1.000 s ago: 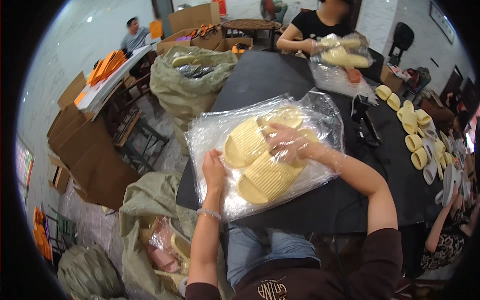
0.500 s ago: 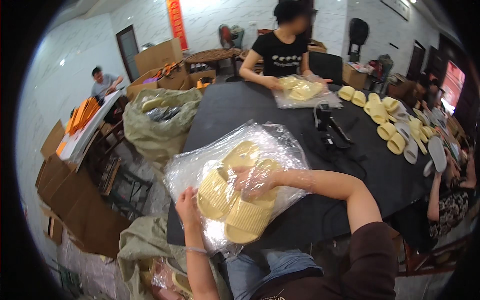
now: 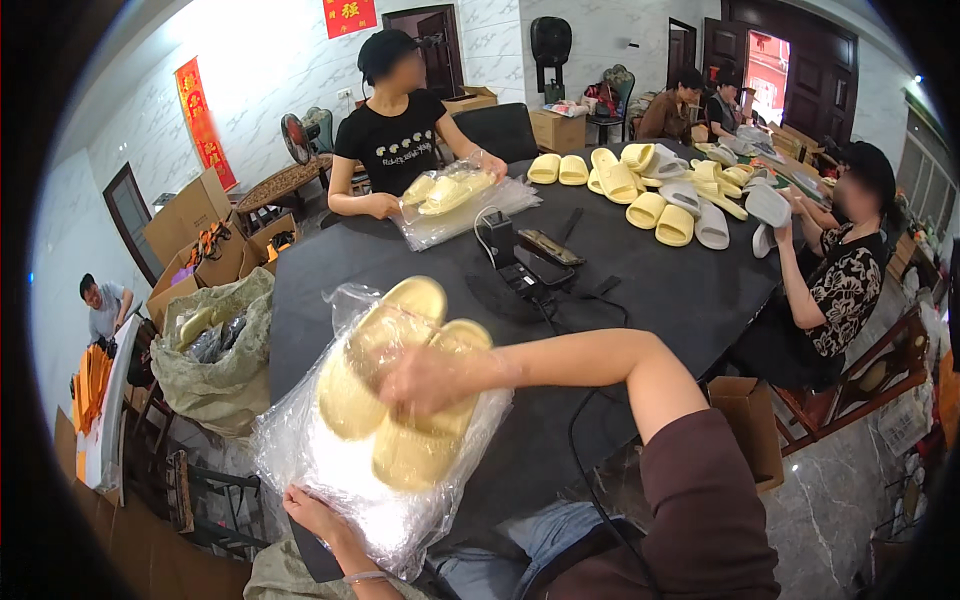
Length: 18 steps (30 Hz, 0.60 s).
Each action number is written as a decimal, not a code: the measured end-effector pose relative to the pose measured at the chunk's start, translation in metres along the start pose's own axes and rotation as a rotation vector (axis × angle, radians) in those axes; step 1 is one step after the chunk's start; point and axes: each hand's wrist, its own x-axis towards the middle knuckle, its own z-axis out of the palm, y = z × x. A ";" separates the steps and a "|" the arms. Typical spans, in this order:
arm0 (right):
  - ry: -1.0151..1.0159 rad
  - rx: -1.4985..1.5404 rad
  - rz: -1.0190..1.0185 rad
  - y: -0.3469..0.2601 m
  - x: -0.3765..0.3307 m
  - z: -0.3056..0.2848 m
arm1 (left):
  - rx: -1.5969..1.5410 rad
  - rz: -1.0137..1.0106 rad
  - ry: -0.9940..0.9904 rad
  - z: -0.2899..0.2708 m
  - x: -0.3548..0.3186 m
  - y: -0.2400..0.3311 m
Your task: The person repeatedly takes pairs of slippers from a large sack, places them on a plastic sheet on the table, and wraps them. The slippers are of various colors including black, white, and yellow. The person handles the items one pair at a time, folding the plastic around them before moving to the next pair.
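A pair of pale yellow slippers [image 3: 425, 455] with ribbed straps lies partly in a clear plastic bag [image 3: 300, 435] on the near left of the black table. The far ends of the slippers appear to stick out past the film. My right hand [image 3: 425, 380], blurred by motion, is closed at the middle of the pair; its fingertips are hard to make out. At the bag's near left edge, my left hand [image 3: 315, 512] pinches the film. More clear plastic lies beneath and around the slippers, shining in the light.
Across the black table [image 3: 640, 315], a person holds a bag with yellow slippers [image 3: 445, 192]. Yellow and grey slippers [image 3: 655, 205] are heaped at the far right, near another person. A black device [image 3: 500, 245] with cables stands mid-table. A woven sack [image 3: 215, 365] is left of the table.
My view has turned right, so the table sits further left. The slippers have shifted within the bag, their far ends now more exposed. Both hands stay at the bag and slippers.
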 end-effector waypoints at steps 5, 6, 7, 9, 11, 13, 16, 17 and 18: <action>0.090 -0.288 0.407 0.062 -0.043 -0.034 | -0.024 -0.184 -0.164 0.015 -0.030 0.050; 0.072 -0.291 0.497 0.068 -0.044 -0.039 | -0.083 -0.206 -0.189 0.018 -0.035 0.062; 0.054 -0.295 0.587 0.071 -0.046 -0.042 | -0.143 -0.229 -0.216 0.021 -0.039 0.071; 0.002 -0.179 0.593 0.076 -0.045 -0.034 | -0.278 -0.177 -0.264 0.022 -0.039 0.074; 0.027 -0.151 0.470 0.072 -0.047 -0.022 | -0.433 -0.035 -0.305 0.020 -0.037 0.070; 0.046 -0.137 0.532 0.067 -0.044 -0.007 | -0.624 0.071 -0.360 0.026 -0.040 0.074; 0.112 -0.043 0.573 0.056 -0.035 0.005 | -0.719 0.113 -0.362 0.000 0.000 0.025; 0.027 -0.030 0.649 0.060 -0.034 0.001 | -0.538 0.095 -0.336 -0.002 0.005 0.015; -0.052 -0.142 0.682 0.074 -0.040 -0.001 | -0.369 0.075 -0.386 0.009 0.000 0.025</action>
